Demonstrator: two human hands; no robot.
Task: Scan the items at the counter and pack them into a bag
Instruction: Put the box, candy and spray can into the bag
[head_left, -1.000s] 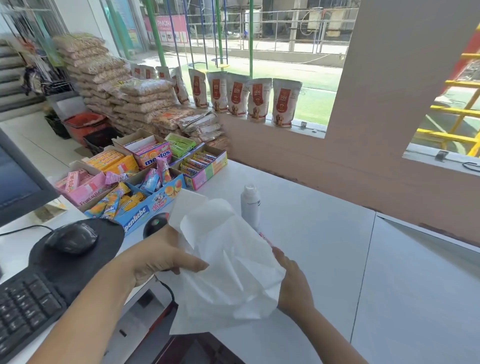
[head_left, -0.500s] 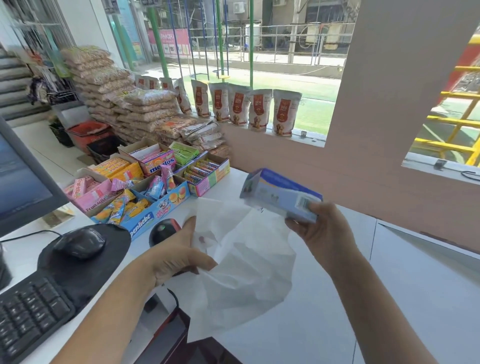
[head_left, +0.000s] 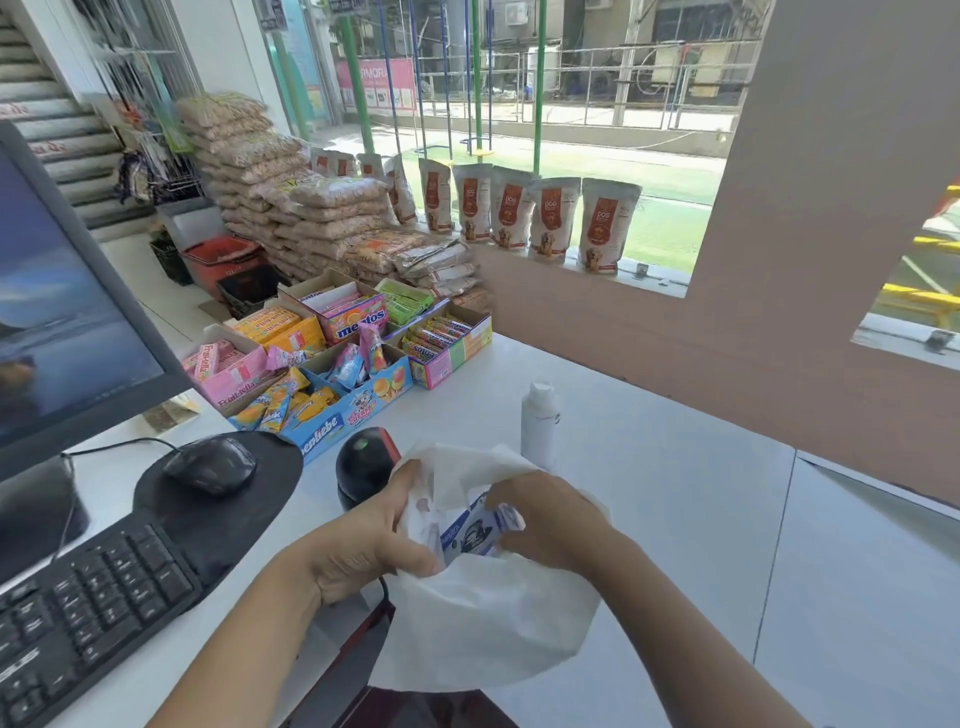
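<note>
A white bag (head_left: 493, 613) hangs over the near edge of the white counter (head_left: 675, 467). My left hand (head_left: 363, 540) grips the bag's left rim and holds its mouth apart. My right hand (head_left: 556, 519) holds a blue and white box (head_left: 470, 535), which sits partly inside the bag's mouth. A white bottle (head_left: 539, 423) stands upright on the counter just behind the bag. A black barcode scanner (head_left: 363, 467) sits to the left of the bag, behind my left hand.
Open candy boxes (head_left: 358, 353) crowd the counter's far left. A mouse (head_left: 210, 464) on a black pad, a keyboard (head_left: 78, 618) and a monitor (head_left: 62, 312) stand at left. Pet food pouches (head_left: 550, 223) line the window sill beyond.
My right hand has come down from above the counter with the blue box and pushed it into the bag's mouth. The left hand stays on the bag's rim.
</note>
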